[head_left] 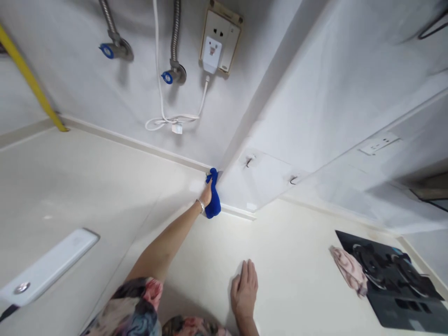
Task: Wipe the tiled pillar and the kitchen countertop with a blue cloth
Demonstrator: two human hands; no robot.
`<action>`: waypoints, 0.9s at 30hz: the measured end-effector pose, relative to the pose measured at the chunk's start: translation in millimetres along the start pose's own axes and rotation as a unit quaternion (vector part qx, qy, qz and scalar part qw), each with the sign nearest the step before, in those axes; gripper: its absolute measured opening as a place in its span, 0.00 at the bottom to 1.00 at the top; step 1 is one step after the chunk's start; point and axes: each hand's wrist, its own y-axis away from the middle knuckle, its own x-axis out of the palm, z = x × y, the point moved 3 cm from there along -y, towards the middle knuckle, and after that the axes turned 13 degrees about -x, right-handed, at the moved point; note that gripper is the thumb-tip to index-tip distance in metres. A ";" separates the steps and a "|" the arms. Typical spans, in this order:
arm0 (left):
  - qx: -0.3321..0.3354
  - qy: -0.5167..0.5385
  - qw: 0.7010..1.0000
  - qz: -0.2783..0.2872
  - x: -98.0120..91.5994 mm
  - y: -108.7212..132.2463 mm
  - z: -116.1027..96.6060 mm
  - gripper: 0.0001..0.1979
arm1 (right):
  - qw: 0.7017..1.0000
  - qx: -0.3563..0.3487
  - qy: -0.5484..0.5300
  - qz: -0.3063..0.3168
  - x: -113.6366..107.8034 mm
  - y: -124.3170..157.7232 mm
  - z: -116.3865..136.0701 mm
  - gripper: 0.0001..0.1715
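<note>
My left hand (207, 193) grips a bright blue cloth (214, 204), its fingers partly covered by the fabric. The cloth is pressed into the corner where the cream countertop (196, 266) meets the wall and its raised edge strip (164, 156). A bracelet circles my left wrist. Nearer to me, my right hand (244, 289) lies palm down on the countertop with its fingers stretched out, holding nothing.
A black gas stove (380, 298) lies at the right, a pink cloth (350, 270) against its edge. On the wall are two blue-handled valves (168, 77), a plugged-in socket (227, 44) with white cord, and hooks (250, 161). A yellow pipe (31, 79) and white device (52, 266) are left.
</note>
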 end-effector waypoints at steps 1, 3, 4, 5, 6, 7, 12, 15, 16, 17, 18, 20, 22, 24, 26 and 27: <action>-0.002 -0.002 1.000 -0.004 0.4 5.8 1.2 0.42 | 1.000 0.000 -0.002 -0.003 1.5 0.4 -0.7 0.33; -0.002 -0.005 1.000 -0.010 1.2 17.3 3.4 0.43 | 1.000 -0.002 -0.003 -0.011 3.9 1.0 -1.9 0.33; 0.002 -0.006 1.000 -0.011 1.5 23.1 4.3 0.42 | 1.000 -0.004 -0.001 -0.014 4.9 1.2 -2.5 0.33; 0.008 -0.008 1.000 -0.011 1.5 29.1 5.1 0.42 | 1.000 -0.005 0.001 -0.016 5.8 1.4 -3.2 0.33; 0.014 -0.011 1.000 -0.011 1.2 35.1 5.7 0.41 | 1.000 -0.006 0.003 -0.016 6.6 1.7 -3.8 0.34; 0.021 -0.014 1.000 -0.012 0.7 41.2 6.1 0.39 | 1.000 -0.007 0.004 -0.015 7.2 2.1 -4.5 0.34; 0.052 -0.041 0.998 -0.024 -0.5 72.0 6.6 0.36 | 0.999 -0.016 0.002 -0.028 9.8 5.5 -7.9 0.36; 0.071 -0.057 0.995 -0.048 5.5 87.4 6.5 0.34 | 0.999 -0.027 0.003 -0.036 10.3 6.5 -9.2 0.36; 0.077 -0.060 0.994 -0.056 8.3 91.1 6.1 0.34 | 0.999 -0.030 0.004 -0.038 9.7 6.5 -9.2 0.36; 0.079 -0.067 0.992 -0.069 10.4 93.6 5.4 0.34 | 0.999 -0.031 0.005 -0.040 8.7 6.4 -9.0 0.36; 0.075 -0.081 0.990 -0.085 11.3 94.7 4.5 0.33 | 0.999 -0.031 0.005 -0.041 7.2 6.1 -8.5 0.35; 0.050 -0.117 0.985 -0.119 7.3 92.3 2.1 0.31 | 0.999 -0.031 0.005 -0.041 3.7 5.2 -7.0 0.34; 0.015 -0.154 0.978 -0.138 -6.7 83.4 -0.5 0.29 | 0.999 -0.029 0.005 -0.039 0.4 4.3 -5.6 0.33; -0.002 -0.181 0.977 -0.115 -29.2 68.8 -3.2 0.27 | 0.999 -0.029 0.007 -0.038 -2.2 3.6 -4.8 0.33; -0.002 -0.221 0.974 -0.052 -55.2 50.5 -5.6 0.23 | 0.999 -0.033 0.012 -0.040 -3.9 3.2 -4.2 0.33; 0.000 -0.244 0.970 -0.007 -67.4 40.9 -6.7 0.21 | 0.998 -0.036 0.014 -0.041 -4.5 3.1 -3.9 0.33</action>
